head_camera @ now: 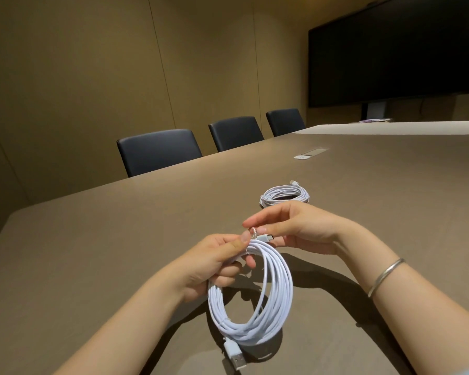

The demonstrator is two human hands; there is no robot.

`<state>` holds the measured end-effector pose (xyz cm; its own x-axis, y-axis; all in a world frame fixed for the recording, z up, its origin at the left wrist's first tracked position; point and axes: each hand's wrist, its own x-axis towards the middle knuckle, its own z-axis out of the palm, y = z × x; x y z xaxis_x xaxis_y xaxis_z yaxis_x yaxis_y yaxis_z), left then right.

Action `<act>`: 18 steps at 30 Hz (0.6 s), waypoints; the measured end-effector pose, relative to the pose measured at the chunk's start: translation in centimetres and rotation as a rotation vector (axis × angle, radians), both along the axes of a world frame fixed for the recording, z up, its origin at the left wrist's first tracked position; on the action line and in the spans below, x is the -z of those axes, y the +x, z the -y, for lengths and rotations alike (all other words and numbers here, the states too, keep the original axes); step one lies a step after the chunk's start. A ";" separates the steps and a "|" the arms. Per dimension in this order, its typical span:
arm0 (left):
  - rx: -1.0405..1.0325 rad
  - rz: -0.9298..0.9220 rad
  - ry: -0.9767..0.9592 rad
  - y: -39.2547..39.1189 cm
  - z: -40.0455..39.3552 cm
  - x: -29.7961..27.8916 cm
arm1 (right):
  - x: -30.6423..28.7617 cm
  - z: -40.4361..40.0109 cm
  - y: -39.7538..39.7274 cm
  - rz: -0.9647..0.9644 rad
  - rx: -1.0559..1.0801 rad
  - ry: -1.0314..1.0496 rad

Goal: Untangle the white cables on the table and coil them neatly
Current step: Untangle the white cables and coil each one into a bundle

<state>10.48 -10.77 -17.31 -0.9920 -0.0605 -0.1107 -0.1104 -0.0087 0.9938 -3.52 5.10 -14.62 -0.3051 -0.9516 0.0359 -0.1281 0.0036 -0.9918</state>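
Left hand (217,262) gripping my cable coil (251,299), right hand (290,228) pinching twist tie (253,231). Light, floppy, springy stuff; I'd hold bundled top.

Second coiled cable (284,195): near edge hidden behind right hand (303,234). Wall screen (395,55): cut off by right frame edge. Item pinched at held coil (252,293) top: too small to identify. Left palm: unseen.

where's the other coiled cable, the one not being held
In the head view, the second coil lies flat on the table, right of centre, just beyond the right hand.
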 end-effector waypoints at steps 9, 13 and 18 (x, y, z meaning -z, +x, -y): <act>0.097 0.043 0.038 0.5 -0.2 -0.7 | 0.2 0.2 0.0 -0.015 -0.063 0.014; 0.104 0.061 -0.027 0.4 -0.2 -0.6 | 0.5 0.4 0.0 -0.077 -0.075 0.071; 0.068 0.068 -0.151 0.1 -0.7 -0.5 | 0.9 0.8 0.3 -0.243 -0.006 0.124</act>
